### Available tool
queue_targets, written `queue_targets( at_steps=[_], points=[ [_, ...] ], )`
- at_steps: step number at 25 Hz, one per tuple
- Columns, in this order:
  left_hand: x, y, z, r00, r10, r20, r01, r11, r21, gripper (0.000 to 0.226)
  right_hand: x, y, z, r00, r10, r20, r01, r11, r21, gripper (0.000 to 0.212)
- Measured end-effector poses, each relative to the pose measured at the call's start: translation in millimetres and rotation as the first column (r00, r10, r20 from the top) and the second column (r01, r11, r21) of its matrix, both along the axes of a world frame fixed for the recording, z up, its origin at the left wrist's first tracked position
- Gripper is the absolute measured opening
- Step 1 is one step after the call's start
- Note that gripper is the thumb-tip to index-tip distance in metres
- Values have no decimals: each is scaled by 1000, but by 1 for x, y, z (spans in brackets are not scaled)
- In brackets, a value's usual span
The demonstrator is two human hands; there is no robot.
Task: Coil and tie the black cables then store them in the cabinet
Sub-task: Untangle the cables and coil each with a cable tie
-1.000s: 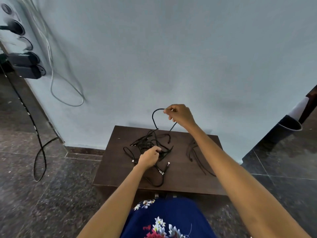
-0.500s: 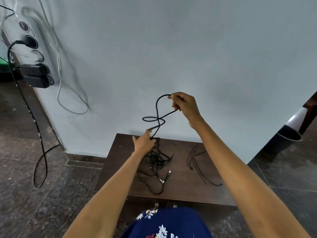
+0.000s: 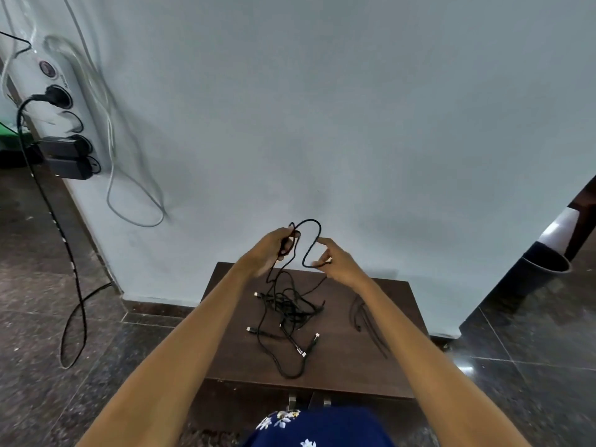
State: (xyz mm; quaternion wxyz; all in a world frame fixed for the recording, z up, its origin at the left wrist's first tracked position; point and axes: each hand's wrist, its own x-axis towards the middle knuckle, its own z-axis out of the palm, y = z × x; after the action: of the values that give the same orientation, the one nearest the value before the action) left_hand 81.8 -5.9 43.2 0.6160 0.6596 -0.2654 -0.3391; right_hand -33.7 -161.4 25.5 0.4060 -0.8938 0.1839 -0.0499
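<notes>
Black cable (image 3: 311, 240) looped between left hand (image 3: 271, 250) and right hand (image 3: 338, 262), in both grips.

I am viewing a home interior: polished dark stone floor (image 3: 80, 366), pale painted wall (image 3: 354, 108), low wooden cabinet (image 3: 371, 366), and a wall-hung power strip (image 3: 69, 104) carrying plugged-in adapters.

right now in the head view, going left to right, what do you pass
power strip → grey cable loop → left hand → right hand → thin cords on the cabinet → black bin
</notes>
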Motion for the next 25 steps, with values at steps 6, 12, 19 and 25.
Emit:
queue_targets(
  at_steps=[6,12,19,25],
  points=[
    [3,-2,12,877,-4,480,-40,996,81,12,24,28,8,993,24,119,-41,988,151,26],
    [16,13,2,916,166,364,-209,975,80,22,29,21,22,984,-102,147,60,963,263,30],
    [31,22,10,811,500,303,-519,854,-18,19,15,12,-7,945,-310,-108,327,912,246,29],
    [33,22,14,812,387,437,-464,882,80,34,16,16,0,991,-132,4,128,964,232,31]
  ],
)
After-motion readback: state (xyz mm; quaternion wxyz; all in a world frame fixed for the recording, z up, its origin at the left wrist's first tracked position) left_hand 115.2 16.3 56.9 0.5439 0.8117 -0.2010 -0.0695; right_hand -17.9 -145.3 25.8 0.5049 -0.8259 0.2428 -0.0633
